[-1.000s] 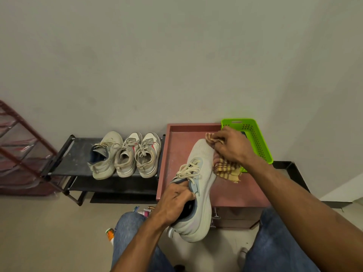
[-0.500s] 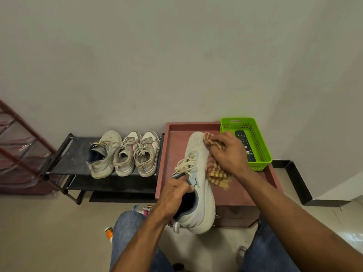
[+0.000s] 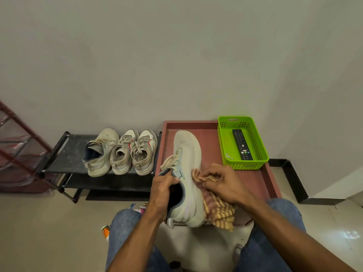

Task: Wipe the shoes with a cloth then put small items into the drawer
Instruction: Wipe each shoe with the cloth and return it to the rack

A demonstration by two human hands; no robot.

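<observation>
The left hand (image 3: 163, 190) holds the shoe (image 3: 186, 173) over the red cabinet (image 3: 208, 132). The right hand (image 3: 225, 183) pinches the cloth (image 3: 220, 211) against its side. Wiping goes on; next, rub toward the heel.

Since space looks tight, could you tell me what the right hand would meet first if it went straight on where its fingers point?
Probably the held sneaker; the right hand already presses the striped cloth to its side.
</observation>
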